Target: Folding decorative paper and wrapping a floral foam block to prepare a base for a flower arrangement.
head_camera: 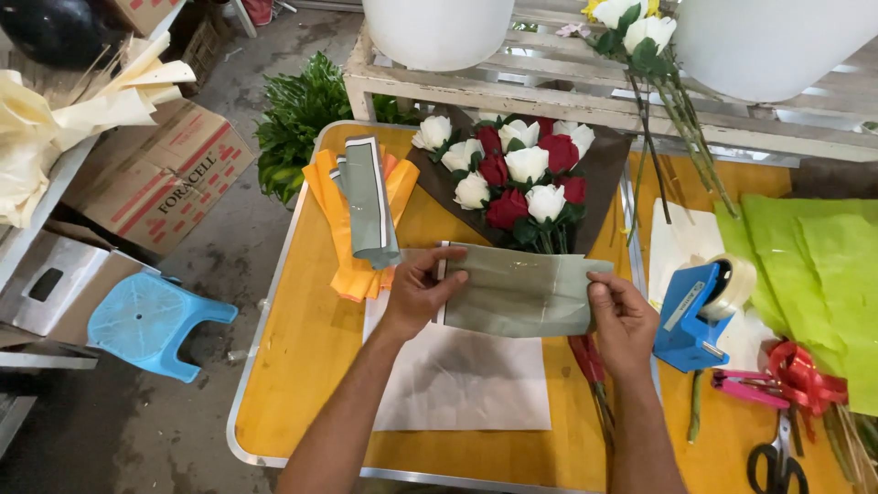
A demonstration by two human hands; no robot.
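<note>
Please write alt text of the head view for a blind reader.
Left hand and right hand hold a grey-green wrapping sheet above a yellow table, before a red and white rose bouquet.

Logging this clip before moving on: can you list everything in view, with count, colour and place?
Wrap sheet: 1, grey-green, held between both hands.
Bouquet: 1, red and white roses on brown wrap, table centre back.
Folded wraps: a pile, orange and grey-green, left of the bouquet.
White paper: 1, under the hands.
Tape dispenser: 1, blue, right of the hands.
Green paper: some sheets, lime, table right.
Ribbon: 1, red, right edge.
Stapler: 1, pink, beside the ribbon.
Scissors: 1, black, bottom right.
Table: 1, yellow.
Stool: 1, blue, floor left.
Box: 1, cardboard, floor left.
Buckets: 2, white, rear rack.
Left hand: on the sheet's left edge.
Right hand: on its right edge.
</note>
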